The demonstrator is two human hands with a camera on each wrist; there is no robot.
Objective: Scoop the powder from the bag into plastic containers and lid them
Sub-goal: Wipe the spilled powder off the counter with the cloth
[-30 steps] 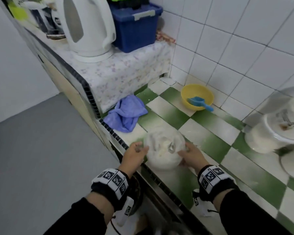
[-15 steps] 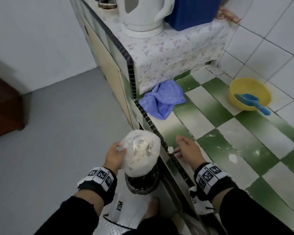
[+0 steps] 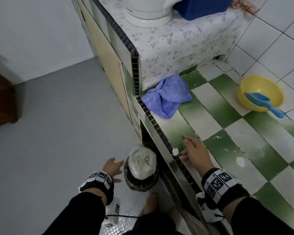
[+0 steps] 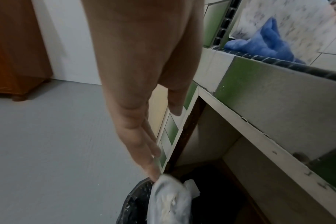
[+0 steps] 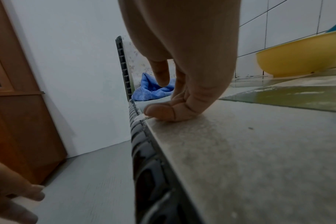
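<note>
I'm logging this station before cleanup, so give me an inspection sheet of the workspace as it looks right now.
Surface: green and white tiled counter, dusted with white powder; a small white lump on its front edge.
Job's things: crumpled plastic bag with powder residue lies in the black-lined bin on the floor; blue scoop rests in the yellow bowl.
Clutter: blue cloth at the counter's edge.
Grips: left hand open beside the bin, holding nothing; right hand rests on the counter edge, fingers bent, empty.
Cables: thin black cord below the left wrist.
Surroundings: white kettle, blue box, wooden furniture, grey floor.
</note>
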